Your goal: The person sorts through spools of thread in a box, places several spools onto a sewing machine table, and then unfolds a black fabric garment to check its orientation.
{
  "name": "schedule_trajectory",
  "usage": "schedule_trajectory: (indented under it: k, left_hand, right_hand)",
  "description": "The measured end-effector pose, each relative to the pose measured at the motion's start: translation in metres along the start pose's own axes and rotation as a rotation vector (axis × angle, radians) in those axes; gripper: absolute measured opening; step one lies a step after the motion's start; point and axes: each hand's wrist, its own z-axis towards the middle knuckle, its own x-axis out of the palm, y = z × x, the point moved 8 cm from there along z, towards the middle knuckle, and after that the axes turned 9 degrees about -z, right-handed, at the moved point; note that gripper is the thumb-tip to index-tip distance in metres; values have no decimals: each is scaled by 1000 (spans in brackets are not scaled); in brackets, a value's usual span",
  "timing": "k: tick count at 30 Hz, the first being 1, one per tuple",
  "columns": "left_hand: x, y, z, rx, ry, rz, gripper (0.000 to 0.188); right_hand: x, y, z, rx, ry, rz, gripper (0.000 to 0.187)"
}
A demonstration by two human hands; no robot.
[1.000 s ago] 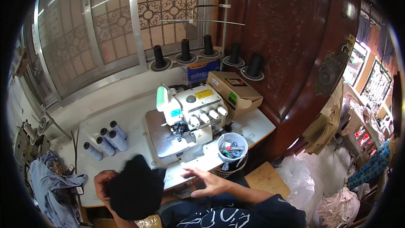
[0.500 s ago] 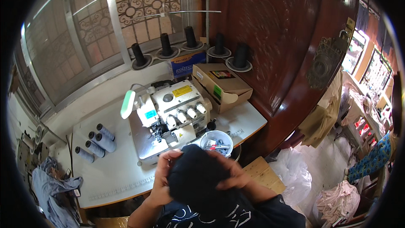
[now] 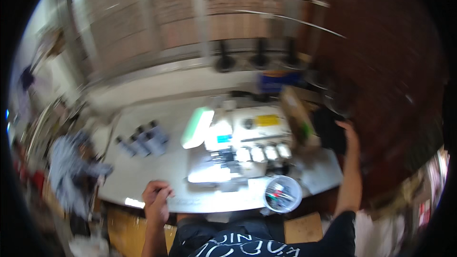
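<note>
My right hand (image 3: 350, 135) is stretched out to the right and closed on the edge of a black cloth piece (image 3: 329, 128), its exact kind blurred. The cloth hangs beside the cardboard box (image 3: 297, 114), in front of the dark red door. Over the front edge of the table, my left hand (image 3: 158, 196) has its fingers curled in, with nothing visible in them. Between the two arms stands a white overlock sewing machine (image 3: 252, 128). Just in front of it is a white tub (image 3: 282, 194) with small tools inside.
Several grey thread spools (image 3: 143, 140) stand on the white table (image 3: 143, 171), left of the machine. Black thread cones (image 3: 260, 54) line the back near a blue box (image 3: 278, 81). Grey-blue garments (image 3: 71, 171) hang at the left; the red-brown door (image 3: 390, 66) borders the right.
The black cloth went from between both hands to far right, held by the right hand alone. My left hand let go and moved left. The view turned left and is blurred.
</note>
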Motion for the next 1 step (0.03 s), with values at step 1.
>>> schedule_trajectory:
  k: [1]
  left_hand:
    - [-23,-17,-17,50,-97,37,9]
  right_hand:
    - [38,-9,43,16,114,8,42]
